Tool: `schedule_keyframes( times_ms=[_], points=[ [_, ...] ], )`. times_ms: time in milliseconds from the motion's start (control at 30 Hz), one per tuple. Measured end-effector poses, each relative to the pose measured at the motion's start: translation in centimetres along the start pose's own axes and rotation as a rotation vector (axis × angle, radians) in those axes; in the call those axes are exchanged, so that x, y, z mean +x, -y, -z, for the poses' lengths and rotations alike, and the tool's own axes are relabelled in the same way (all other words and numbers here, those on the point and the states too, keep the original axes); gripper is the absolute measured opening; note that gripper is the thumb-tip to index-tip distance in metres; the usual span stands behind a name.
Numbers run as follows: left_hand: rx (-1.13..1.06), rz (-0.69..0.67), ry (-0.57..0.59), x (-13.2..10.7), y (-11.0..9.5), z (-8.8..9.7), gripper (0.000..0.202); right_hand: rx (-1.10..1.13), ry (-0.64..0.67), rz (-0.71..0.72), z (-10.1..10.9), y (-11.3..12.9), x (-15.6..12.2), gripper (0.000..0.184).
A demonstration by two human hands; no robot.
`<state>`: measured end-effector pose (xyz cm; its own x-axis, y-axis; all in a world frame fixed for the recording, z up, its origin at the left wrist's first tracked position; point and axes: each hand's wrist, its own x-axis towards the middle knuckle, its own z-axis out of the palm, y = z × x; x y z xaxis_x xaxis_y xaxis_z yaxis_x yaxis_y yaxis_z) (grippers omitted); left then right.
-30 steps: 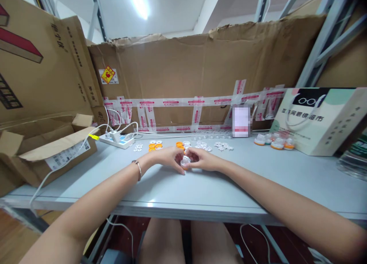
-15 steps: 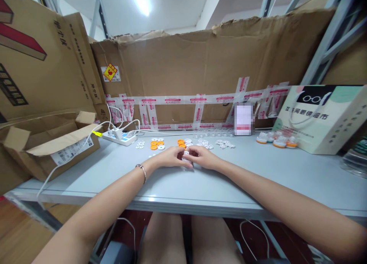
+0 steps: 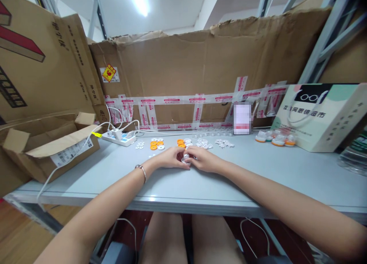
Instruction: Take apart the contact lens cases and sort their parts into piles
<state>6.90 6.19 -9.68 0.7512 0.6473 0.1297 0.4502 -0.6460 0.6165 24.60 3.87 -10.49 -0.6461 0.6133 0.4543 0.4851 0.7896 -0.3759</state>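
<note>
Both hands meet over the middle of the table around a small round white plastic part (image 3: 186, 160). My left hand (image 3: 172, 157) curls about its left side, thumb at the front. From the right, the fingers of my right hand (image 3: 202, 159) pinch its upper piece. Just behind the hands lie orange rings (image 3: 181, 143), white rings (image 3: 187, 141) and a cluster of small white parts (image 3: 203, 143). Left of them is another group of orange rings (image 3: 157, 145) mixed with white ones. My fingers partly hide the held part.
A power strip (image 3: 122, 138) with cables and an open carton (image 3: 65, 145) stand at the left. Finished-looking orange-and-clear round pieces (image 3: 277, 138) sit by a paper bag (image 3: 318, 118) at the right. A phone-like screen (image 3: 242, 118) leans against the back cardboard (image 3: 183, 65).
My right fingers have shifted slightly on the white part, and more of it shows between the hands. The view has moved a little.
</note>
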Motion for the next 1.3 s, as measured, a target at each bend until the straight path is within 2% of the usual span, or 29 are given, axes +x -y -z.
schedule_keyframes(
  times_ms=[267,600,833,1133,1300],
  points=[
    [0.045,0.054,-0.021,0.1,0.0,-0.1,0.035,-0.005,-0.073,-0.073,-1.0,-0.2,-0.1,0.007],
    [0.071,0.042,-0.019,0.0,0.1,-0.2,0.03,-0.026,-0.122,-0.094,-2.4,-0.6,-0.5,0.009],
    [0.067,0.058,-0.054,0.0,-0.2,-0.5,0.032,-0.024,-0.139,-0.109,-2.5,-0.6,-0.5,0.009],
    [0.023,0.017,-0.005,-0.2,-0.1,-0.3,0.028,0.013,-0.138,-0.085,-2.4,-0.5,-0.4,0.01],
    [0.034,0.035,-0.022,-0.1,0.2,-0.4,0.031,0.04,-0.159,-0.096,-2.4,-0.5,-0.5,0.01]
  ],
)
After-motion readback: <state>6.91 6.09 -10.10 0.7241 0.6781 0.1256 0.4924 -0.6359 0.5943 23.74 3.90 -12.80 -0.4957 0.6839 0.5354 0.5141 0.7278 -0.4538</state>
